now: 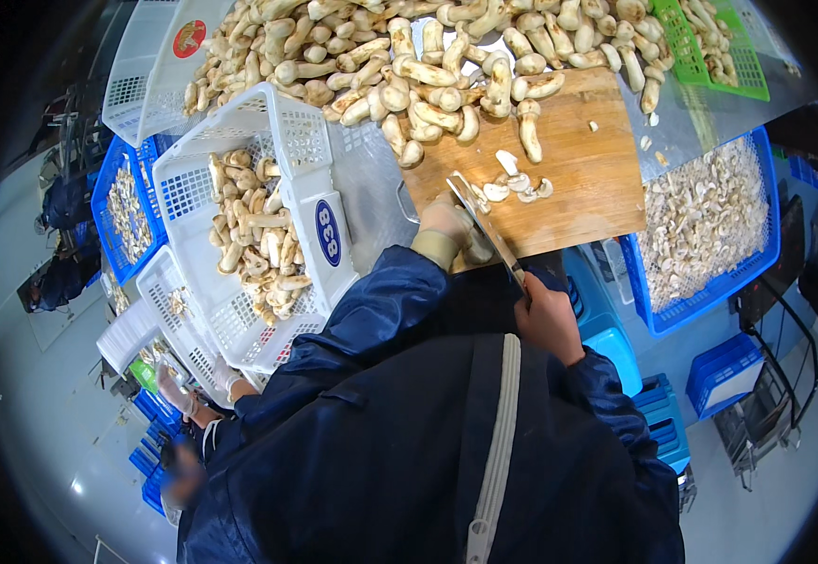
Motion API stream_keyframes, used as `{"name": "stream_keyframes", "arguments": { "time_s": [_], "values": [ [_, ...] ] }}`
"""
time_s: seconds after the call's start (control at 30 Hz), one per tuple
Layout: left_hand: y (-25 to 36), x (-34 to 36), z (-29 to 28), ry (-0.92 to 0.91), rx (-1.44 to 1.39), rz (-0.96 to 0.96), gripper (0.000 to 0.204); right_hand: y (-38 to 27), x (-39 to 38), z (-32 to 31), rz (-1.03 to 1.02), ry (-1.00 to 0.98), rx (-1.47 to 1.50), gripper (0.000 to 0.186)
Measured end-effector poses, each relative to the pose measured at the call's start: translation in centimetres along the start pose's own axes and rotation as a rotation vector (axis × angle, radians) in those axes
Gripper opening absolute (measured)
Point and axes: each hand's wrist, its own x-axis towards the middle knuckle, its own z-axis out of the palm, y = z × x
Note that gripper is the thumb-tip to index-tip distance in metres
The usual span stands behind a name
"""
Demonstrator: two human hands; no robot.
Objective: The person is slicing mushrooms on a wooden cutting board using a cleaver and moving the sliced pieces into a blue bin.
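My right hand [549,321] is wrapped round the handle of a knife [490,226], its blade slanting up and left over the near left part of a wooden cutting board [583,211]. Gloved, my left hand [444,228] is closed beside the blade at the board's left edge. A pale mushroom [476,248], mostly hidden by the glove and blade, seems to be in its fingers. Several cut mushroom slices [527,189] lie on the board just beyond the knife. Whole long-stemmed mushrooms [437,115] are heaped across the board's far edge and the metal table.
To the left stands a white crate [302,141] holding whole mushrooms. A blue crate [773,221] full of slices is at the right, and a green basket [752,87] at the far right. Behind the white crate, another person's gloved hands [225,376] show at lower left.
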Motion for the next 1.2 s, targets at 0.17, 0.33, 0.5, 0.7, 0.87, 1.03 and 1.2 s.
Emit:
{"name": "stream_keyframes", "arguments": {
  "time_s": [0.17,0.33,0.5,0.7,0.87,1.03,1.2],
  "values": [
    [3.1,-2.1,-2.6,-0.062,-0.323,-0.197,0.034,0.3,4.2,1.7,0.096,0.043,0.072,0.017],
    [1.1,-1.8,-4.6,-0.212,-0.574,-0.224,0.038,1.6,4.7,-0.3,0.044,0.079,0.042,0.019],
    [3.7,-1.1,-4.6,0.191,0.111,-0.025,0.042,2.3,4.3,-1.0,0.137,0.175,0.007,0.019],
    [5.4,0.1,-3.5,0.235,0.336,0.117,0.031,2.7,4.0,-0.1,0.094,0.193,-0.060,0.022],
    [4.5,-2.9,-7.9,-0.053,-0.268,0.075,0.041,2.7,4.2,-0.4,0.084,0.157,-0.060,0.023],
    [2.3,-11.2,-19.8,0.378,-0.062,-0.010,0.041,2.7,4.1,-0.6,0.096,0.173,-0.048,0.024],
    [-3.0,-13.3,-24.5,0.848,0.318,0.211,0.042,2.4,4.1,-0.6,0.105,0.175,-0.058,0.025]
  ]
}}
